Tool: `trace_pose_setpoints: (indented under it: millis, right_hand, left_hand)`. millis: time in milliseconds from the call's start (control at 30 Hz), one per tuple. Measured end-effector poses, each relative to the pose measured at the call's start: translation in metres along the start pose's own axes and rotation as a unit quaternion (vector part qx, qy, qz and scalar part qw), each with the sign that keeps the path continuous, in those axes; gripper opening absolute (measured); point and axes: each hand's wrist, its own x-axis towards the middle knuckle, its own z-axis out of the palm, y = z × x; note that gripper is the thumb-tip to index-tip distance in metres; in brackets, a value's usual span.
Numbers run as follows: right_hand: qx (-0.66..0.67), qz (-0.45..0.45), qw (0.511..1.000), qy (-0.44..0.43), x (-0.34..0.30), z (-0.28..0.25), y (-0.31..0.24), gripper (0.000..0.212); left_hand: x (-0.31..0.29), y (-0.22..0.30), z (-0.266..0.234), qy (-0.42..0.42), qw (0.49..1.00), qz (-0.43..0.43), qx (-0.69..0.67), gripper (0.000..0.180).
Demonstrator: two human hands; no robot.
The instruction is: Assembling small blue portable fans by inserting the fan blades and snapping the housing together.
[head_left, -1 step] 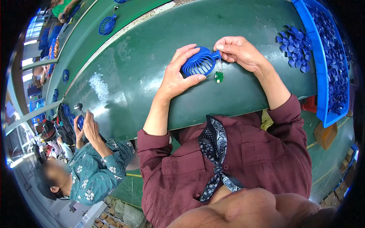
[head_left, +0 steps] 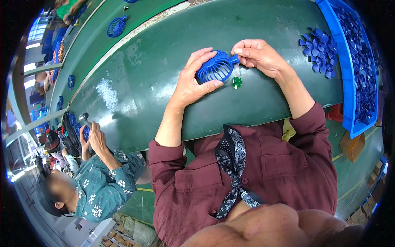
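Note:
My left hand [head_left: 190,80] wraps round a blue plastic fan housing [head_left: 214,69] with a slatted round cage, held over the green table. Its short stem points right, towards my right hand [head_left: 261,57]. There the thumb and index finger are pinched together beside the stem's end, while the other fingers curl below. Whatever lies in that pinch is too small or hidden to make out. A small green circuit board [head_left: 237,82] dangles under the stem on thin wires, near my right fingertips.
Loose blue fan blades [head_left: 319,52] lie right of my hands, beside a blue bin [head_left: 348,78] full of more. Small clear pieces [head_left: 108,94] are heaped at left. Another fan housing [head_left: 117,27] lies beyond the table's edge strip. A co-worker's hand [head_left: 98,139] works at lower left.
The dangling circuit board has turned slightly. At lower left the co-worker's hand and the dark-headed tool there have shifted a little. My own hands look unmoved.

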Motion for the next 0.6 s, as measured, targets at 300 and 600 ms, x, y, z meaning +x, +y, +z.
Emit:
trace_pose_setpoints:
  millis: [300, 600]
  right_hand:
    - [-0.007, -0.004, 1.0, -0.002, 0.0, 0.0001, -0.0005, 0.021]
    - [-0.008, -0.002, 1.0, 0.013, 0.0008, -0.0011, 0.0015, 0.021]
  left_hand:
    - [-0.0008, 0.004, -0.0006, 0.006, 1.0, -0.012, 0.006, 0.067]
    - [-0.0015, 0.007, 0.0003, 0.014, 1.0, -0.024, 0.011, 0.065]
